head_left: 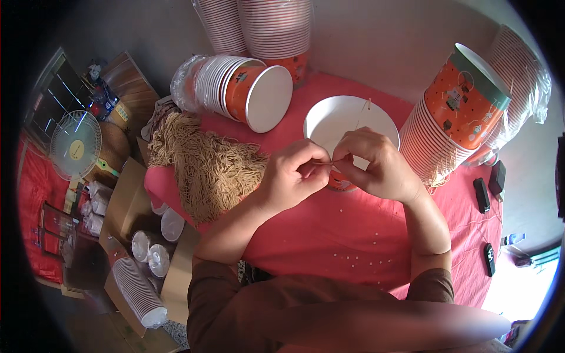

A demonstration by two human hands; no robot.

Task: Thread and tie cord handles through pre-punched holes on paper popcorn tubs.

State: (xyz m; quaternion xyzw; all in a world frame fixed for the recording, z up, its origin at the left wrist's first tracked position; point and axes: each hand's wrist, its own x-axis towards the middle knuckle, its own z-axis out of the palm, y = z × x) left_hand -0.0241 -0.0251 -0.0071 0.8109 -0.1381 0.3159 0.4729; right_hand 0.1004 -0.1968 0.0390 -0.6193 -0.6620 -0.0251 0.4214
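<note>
My left hand (294,175) and my right hand (376,165) meet over an open paper bucket (338,117), white inside and orange outside, standing on the red table cover (329,235). Both hands pinch a thin tan string (363,112) that rises from between the fingertips across the bucket's mouth. The bucket's orange wall shows just below my fingers. A big heap of tan strings (206,165) lies to the left of my left hand.
A sleeve of nested orange paper buckets (241,88) lies on its side at the back left. More stacks (459,117) lean at the right and stand at the back (276,29). Cardboard boxes with white cups (138,288) and a small fan (75,144) are at the left. Dark small devices (481,194) lie at the right.
</note>
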